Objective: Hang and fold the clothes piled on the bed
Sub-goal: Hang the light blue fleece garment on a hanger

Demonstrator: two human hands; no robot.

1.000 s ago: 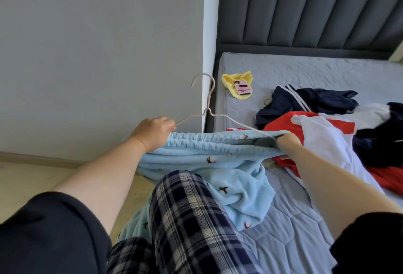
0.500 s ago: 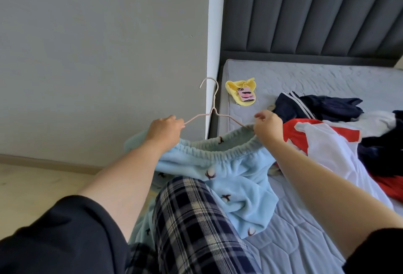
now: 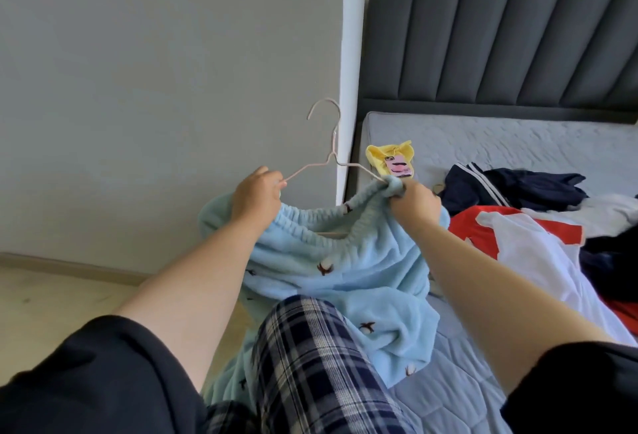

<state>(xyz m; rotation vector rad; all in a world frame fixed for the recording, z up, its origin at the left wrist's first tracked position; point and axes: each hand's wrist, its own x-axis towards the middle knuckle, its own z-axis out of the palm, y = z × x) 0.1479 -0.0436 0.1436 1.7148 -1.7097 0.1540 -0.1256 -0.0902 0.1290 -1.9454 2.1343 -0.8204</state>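
**Step in hand: fitting the blue trousers to the hanger**

1. Position of parts. The hanger (image 3: 332, 156), a thin wire type, is held upright in front of the person with its hook pointing up, near the corner of the wall. The blue trousers (image 3: 345, 261) hang from it by the elastic waistband. The legs drape down over the person's checked knee and the edge of the bed (image 3: 518, 143). The hanger's lower bar appears to sit inside the waist opening.

2. State of the hands. The left hand (image 3: 257, 197) is curled round the left arm of the wire. Whether it also clamps the waistband cannot be told. The right hand (image 3: 412, 202) pinches a bunched fold of waistband at the right end of the wire.

3. Progress. This looks like the hanging stage for one garment, about midway through: the waistband is stretched between the two ends but does not look settled. The pile of clothes (image 3: 511, 243) lies untouched on the bed to the right, so most of the task remains.

4. Next move. The right hand should likely draw the bunched fold over the right end, then release. Keep the left grip firm throughout, since elastic on bare wire may slip. Lift by the hook afterwards. No rail is in view.
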